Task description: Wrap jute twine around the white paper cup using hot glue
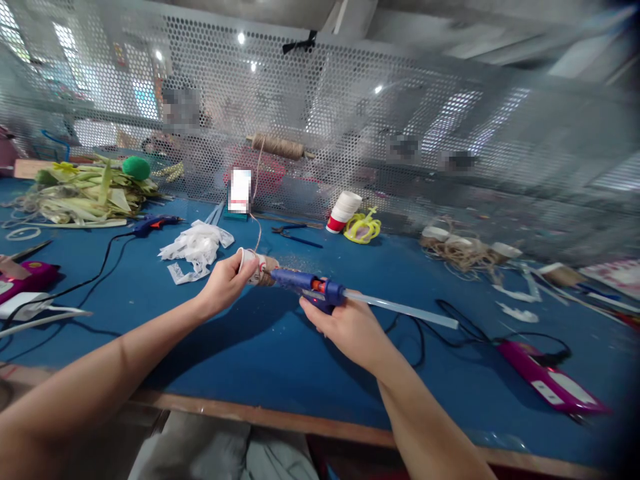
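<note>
My left hand (227, 283) is closed round the rim end of a paper cup (253, 265), which lies tilted on its side above the table. Twine is wound about the cup's far end, and a strand rises from it toward the twine spool (277, 145) on the mesh panel. In my right hand (345, 323) is a blue hot glue gun (305, 281), its nozzle at the wrapped end of the cup; whether they touch I cannot tell. A long clear glue stick (405, 310) sticks out of the gun's back. My right fingers are wrapped round its handle.
On the blue table (225, 360) lie crumpled white strips (197, 245), pliers (297, 237), stacked cups (344, 211), a yellow crown-shaped piece (363, 228) and a second glue gun (155, 224). Dried husks (90, 197) pile up at left. A magenta power strip (550, 380) with cords sits right.
</note>
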